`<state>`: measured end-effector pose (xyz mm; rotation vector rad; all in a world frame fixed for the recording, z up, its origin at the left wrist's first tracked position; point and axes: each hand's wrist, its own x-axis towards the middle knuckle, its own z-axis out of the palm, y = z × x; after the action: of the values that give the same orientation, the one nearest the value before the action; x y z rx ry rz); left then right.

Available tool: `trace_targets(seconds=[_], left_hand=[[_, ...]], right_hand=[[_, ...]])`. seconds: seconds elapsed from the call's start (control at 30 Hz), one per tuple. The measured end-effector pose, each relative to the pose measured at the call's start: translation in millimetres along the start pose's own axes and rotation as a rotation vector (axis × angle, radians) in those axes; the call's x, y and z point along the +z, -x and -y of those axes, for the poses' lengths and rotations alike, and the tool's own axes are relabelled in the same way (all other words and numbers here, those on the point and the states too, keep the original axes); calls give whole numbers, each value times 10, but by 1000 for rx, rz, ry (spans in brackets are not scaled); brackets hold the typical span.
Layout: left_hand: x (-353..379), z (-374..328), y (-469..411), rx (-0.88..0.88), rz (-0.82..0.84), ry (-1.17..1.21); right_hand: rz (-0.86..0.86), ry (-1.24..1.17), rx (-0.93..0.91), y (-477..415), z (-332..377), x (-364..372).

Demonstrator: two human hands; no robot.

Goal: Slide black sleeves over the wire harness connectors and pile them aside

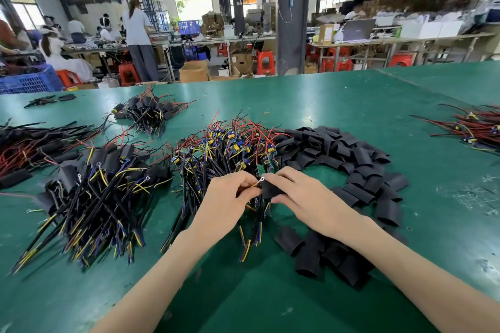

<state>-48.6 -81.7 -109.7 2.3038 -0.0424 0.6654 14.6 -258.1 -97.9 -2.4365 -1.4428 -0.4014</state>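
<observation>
Beyond your green table (338,105), where a small rubber band (267,113) lies, you face a dark pillar (292,21), red stools (266,62), a cardboard box (193,72) on the floor, a blue crate (29,82) at far left, a laptop (358,29) on the far bench (446,36) and a person in grey (138,31) standing.

On my feed the person shows only as two arms. The left hand (230,193) and the right hand (299,192) are both bare, uncovered from fingertips to wrist. The left forearm (167,265) and the right forearm (392,259) are bare as well, slim and smooth, and the wide lens broadens them toward the bottom edge, where the picture cuts them off. I cannot tell what is worn higher up.
</observation>
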Motion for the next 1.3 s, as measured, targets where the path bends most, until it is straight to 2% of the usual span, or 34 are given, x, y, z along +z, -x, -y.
trace_targets(seconds=[0.37,0.5,0.57,0.67,0.77,0.83,0.9,1.03,1.1,1.2,1.3], left_hand=[[-39,-65,-11,-16,-21,66],[-129,-106,-36,-10,-18,103],[-230,-106,-74,-15,-95,99],[-486,-29,-172,-7,-366,17],[-828,161,-244,51,-601,-165],[-1030,366,-257,4,-675,-359],[-1178,560,-231,-121,-684,-480],[-1282,790,-137,-430,-514,-650],[-1266,819,-119,-521,-494,-724],[-1201,754,-127,-563,-552,-758],[-1114,634,-154,-477,-652,-766]], right_hand=[[-6,-50,-5,-14,-4,5],[-88,-127,-19,0,11,-14],[-190,-85,-28,2,-9,-23],[-360,-11,49,-4,-90,-36],[-425,49,157,-1,-215,-32],[-422,80,261,1,-312,-15],[-388,124,382,0,-428,0],[-235,230,595,40,-653,49],[-168,275,664,64,-741,79],[-116,292,747,95,-828,115],[-96,258,722,99,-898,111]])
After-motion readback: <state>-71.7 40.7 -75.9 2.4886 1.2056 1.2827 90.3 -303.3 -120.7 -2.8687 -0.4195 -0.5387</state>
